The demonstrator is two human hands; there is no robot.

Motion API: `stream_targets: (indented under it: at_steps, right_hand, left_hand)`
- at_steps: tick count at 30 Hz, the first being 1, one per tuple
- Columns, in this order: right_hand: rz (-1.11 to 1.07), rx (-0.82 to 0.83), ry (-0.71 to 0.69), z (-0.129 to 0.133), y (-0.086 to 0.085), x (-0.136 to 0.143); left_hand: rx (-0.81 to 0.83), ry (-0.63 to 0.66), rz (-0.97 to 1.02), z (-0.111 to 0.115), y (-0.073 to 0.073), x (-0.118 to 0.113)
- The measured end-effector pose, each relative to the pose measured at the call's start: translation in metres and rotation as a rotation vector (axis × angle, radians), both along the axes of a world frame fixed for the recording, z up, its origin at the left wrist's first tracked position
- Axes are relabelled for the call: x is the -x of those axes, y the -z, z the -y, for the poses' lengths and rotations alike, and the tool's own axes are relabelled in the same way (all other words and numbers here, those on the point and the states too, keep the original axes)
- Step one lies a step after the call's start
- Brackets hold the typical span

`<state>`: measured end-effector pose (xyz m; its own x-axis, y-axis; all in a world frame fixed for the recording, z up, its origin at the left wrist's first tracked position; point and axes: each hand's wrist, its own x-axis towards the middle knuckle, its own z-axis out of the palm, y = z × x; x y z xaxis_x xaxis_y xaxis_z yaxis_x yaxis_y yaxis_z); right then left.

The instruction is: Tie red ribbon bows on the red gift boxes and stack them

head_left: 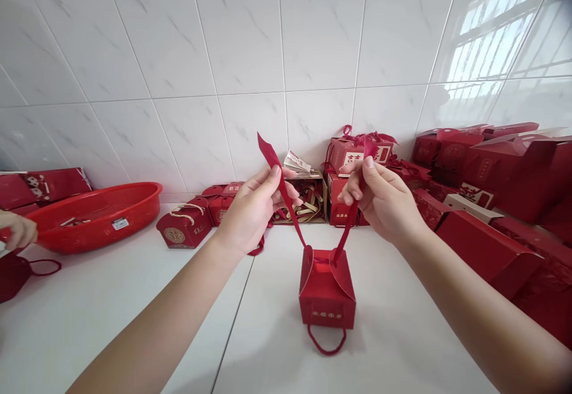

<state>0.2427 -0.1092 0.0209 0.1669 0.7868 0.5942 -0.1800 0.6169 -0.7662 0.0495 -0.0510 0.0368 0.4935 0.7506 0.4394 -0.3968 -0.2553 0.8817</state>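
A small red gift box (pixel 327 304) with gold lettering stands on the white table in front of me, its top flaps leaning together. A red cord loop hangs from its near side. Dark red ribbon (pixel 292 215) rises from both sides of its top in a V. My left hand (pixel 257 203) pinches one end between thumb and fingers, the tip sticking up past them. The other end is pinched in my right hand (pixel 378 194), with a short tip above the thumb. Both hands are apart, above and behind the box.
At the left is a red plastic basin (pixel 102 218), with another person's hand (pixel 16 230) beside it. Red boxes with rope handles (pixel 185 227) line the tiled wall. Behind my hands is an open carton (pixel 308 200) of ribbon pieces. Many red boxes (pixel 487 251) are piled at right.
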Motion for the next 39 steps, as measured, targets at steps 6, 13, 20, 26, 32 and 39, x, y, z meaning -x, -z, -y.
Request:
stream_targets:
  at_steps: [6, 13, 20, 26, 32, 39]
  right_hand:
    - [-0.056, 0.021, -0.002, 0.009, -0.003, 0.008]
    - [-0.084, 0.029, 0.07, 0.007, -0.004, 0.013]
    - [0.075, -0.045, 0.095, 0.014, 0.012, 0.014]
    - [0.073, -0.093, 0.1, 0.02, 0.007, 0.01]
    - [0.081, -0.091, 0.108, 0.019, 0.002, 0.01]
    - [0.108, 0.034, 0.111, 0.009, 0.003, 0.015]
  left_hand:
    - [-0.01, 0.009, -0.008, 0.006, -0.001, 0.004]
    - [-0.016, 0.004, 0.003, 0.011, -0.006, 0.002]
    - [0.067, 0.034, -0.066, 0.011, 0.013, 0.004]
    - [0.118, 0.042, 0.016, 0.013, 0.01, 0.006]
    - [0.138, 0.071, 0.057, 0.015, -0.001, 0.006]
    - [0.021, 0.038, -0.074, 0.018, 0.005, 0.0]
